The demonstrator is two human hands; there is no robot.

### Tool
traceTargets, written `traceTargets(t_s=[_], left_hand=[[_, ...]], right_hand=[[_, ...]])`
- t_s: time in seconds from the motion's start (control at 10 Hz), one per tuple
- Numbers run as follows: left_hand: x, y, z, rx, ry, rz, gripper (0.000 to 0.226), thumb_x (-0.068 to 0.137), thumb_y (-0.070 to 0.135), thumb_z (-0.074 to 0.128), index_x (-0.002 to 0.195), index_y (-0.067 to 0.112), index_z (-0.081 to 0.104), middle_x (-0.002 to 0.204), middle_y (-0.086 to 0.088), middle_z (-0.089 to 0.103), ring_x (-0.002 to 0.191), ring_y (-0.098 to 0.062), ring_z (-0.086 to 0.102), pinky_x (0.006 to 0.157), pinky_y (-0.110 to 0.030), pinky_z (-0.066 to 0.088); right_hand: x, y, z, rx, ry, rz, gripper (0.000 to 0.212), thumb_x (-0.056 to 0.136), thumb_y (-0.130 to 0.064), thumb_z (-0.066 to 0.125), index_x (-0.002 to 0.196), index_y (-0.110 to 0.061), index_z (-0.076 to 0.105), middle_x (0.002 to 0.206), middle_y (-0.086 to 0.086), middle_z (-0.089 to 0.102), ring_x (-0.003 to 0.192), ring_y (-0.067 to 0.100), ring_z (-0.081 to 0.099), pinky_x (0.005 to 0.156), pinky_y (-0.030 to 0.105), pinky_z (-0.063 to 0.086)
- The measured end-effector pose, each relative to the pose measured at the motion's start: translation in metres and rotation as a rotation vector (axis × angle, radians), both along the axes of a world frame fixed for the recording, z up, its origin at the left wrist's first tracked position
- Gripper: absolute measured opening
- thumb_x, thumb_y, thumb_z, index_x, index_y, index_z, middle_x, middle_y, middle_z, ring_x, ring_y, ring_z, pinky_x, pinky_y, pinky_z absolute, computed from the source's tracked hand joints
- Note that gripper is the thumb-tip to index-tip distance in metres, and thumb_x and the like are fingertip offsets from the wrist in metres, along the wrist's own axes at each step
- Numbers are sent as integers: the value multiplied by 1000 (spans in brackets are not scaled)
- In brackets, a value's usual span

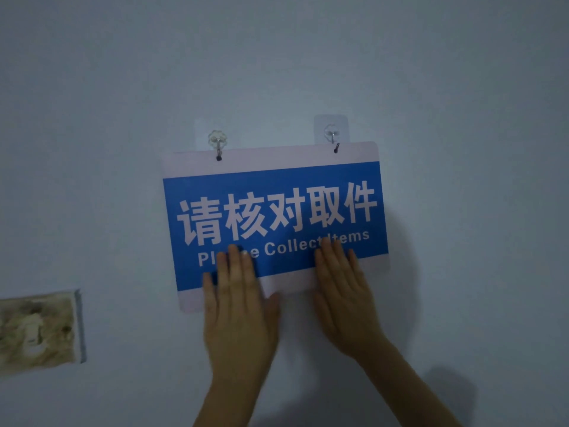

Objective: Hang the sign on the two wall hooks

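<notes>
Sign (274,211) on wall (431,87), tilted slightly, top holes on both hooks — left hook (218,143), right hook (332,135). Left hand (240,303) flat on sign's lower edge, fingers spread, gripping nothing. Right hand (345,297) same — palm flat at sign's lower right. Stained plate (37,331) well left of sign, lower.

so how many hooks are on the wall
2. The left hook sits above the sign's top left hole, and the right hook is above its top right hole, a bit higher. Both pass through the holes. None looks hidden.
</notes>
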State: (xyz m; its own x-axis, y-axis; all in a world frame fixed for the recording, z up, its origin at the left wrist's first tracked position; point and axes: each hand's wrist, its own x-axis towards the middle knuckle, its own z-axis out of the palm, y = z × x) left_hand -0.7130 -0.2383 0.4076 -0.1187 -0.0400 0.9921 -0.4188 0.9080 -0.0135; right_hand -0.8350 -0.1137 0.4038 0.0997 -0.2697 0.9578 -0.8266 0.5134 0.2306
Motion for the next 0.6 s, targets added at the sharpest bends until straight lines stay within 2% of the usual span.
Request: traceTargets(t_s=[0.1, 0.2, 0.4, 0.5, 0.6], left_hand=[[-16, 2, 0, -12, -76, -40, 61, 101, 41, 15, 142, -2, 28, 150, -19, 36, 150, -15, -8, 121, -36, 3], [-16, -7, -4, -17, -152, -27, 63, 101, 42, 13, 143, -3, 25, 148, -20, 39, 149, -15, -8, 121, -37, 3], [11, -39, -12, -31, -118, 12, 67, 100, 46, 15, 143, -5, 23, 149, -18, 31, 150, -19, -5, 121, -40, 5], [32, -59, -20, -78, -93, 28, 66, 101, 41, 19, 137, -11, 36, 147, -21, 32, 144, -33, 18, 120, -42, 8], [44, -64, -22, -81, -96, 8, 64, 101, 39, 19, 136, -12, 38, 146, -21, 33, 148, -29, 11, 121, -41, 7]], right_hand=[[9, -23, 3, 10, -15, 18, 59, 102, -31, 17, 153, -13, -5, 156, 9, 21, 150, 14, 1, 123, 37, 5], [5, -23, 3, 24, -29, -12, 54, 102, -30, 17, 150, -9, 7, 152, 10, 26, 150, 14, 1, 123, 37, 7], [-22, 10, -5, 22, -59, -125, 53, 101, -29, 20, 144, 1, 25, 153, 14, 28, 150, 15, 2, 122, 38, 9], [-42, 38, -14, 21, -123, -164, 56, 102, -31, 16, 152, -5, 11, 162, 7, 3, 150, 15, 0, 123, 36, 5], [-44, 55, -13, 36, -146, -145, 56, 102, -33, 15, 149, -1, 18, 162, -1, -2, 150, 12, 2, 123, 34, 3]])
